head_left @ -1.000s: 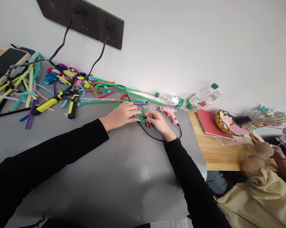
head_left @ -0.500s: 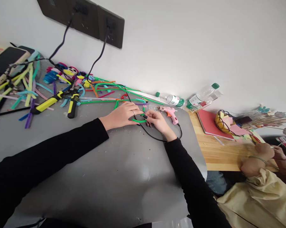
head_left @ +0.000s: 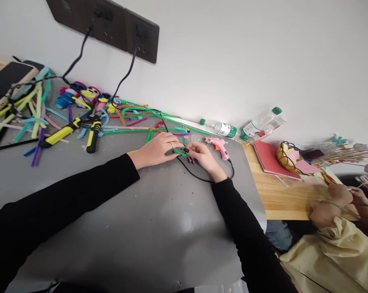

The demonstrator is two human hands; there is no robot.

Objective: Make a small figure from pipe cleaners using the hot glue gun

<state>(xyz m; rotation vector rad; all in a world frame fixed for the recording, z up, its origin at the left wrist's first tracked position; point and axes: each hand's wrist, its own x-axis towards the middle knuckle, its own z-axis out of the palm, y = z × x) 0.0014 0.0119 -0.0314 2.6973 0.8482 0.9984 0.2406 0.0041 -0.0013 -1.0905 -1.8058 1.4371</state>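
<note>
Between my two hands a bent green pipe cleaner (head_left: 180,152) forms a small curve just above the grey table. My left hand (head_left: 160,149), with a ring on one finger, has its fingers closed on the curve's left side. The thumb and forefinger of my right hand (head_left: 200,155) pinch its right end. A green length (head_left: 148,137) stands out behind my left hand; whether it belongs to the same piece is hidden. Just right of my right hand lies a pink glue gun (head_left: 219,147), its black cord passing under my hands.
Yellow-and-black pliers (head_left: 94,132), loose pipe cleaners (head_left: 37,110) and small colourful figures (head_left: 77,93) lie left. Plastic bottles (head_left: 223,129) rest by the wall. At right, a wooden table (head_left: 278,199) holds a red folder (head_left: 265,158), a basket (head_left: 286,156) and another person's hands (head_left: 339,195).
The green curve between my hands has been drawn in closer, and my left thumb now lies against it. A yellow strip shows under my left wrist. My right hand has barely moved.
</note>
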